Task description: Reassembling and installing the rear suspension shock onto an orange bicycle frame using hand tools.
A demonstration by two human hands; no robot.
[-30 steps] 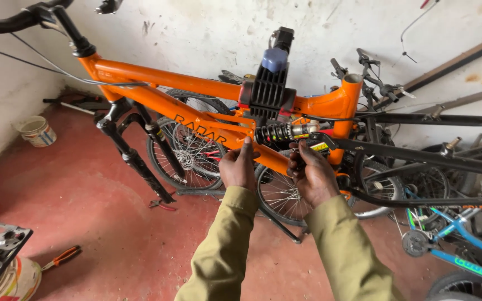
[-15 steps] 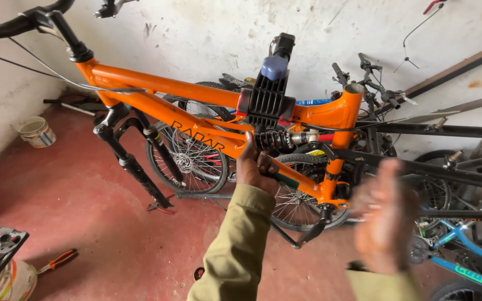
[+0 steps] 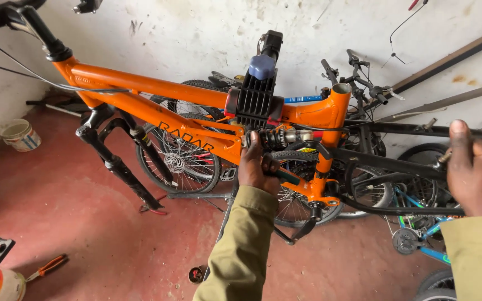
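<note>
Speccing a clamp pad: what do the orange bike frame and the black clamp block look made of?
Orange bike frame: likely metal tubing, glossy orange paint, joints visible at the seat tube. Black clamp block: looks like moulded plastic or rubber, matte, ribbed face; can't tell which.

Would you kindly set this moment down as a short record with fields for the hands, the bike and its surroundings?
left hand: holding a tool with a dark green handle at the rear shock
right hand: gripping the black rear triangle
bike: orange frame clamped in a black repair stand, no wheels fitted
fork: black suspension fork hanging free
floor: red floor with orange-handled pliers and a white bucket
background: other bicycles against the white wall
</note>
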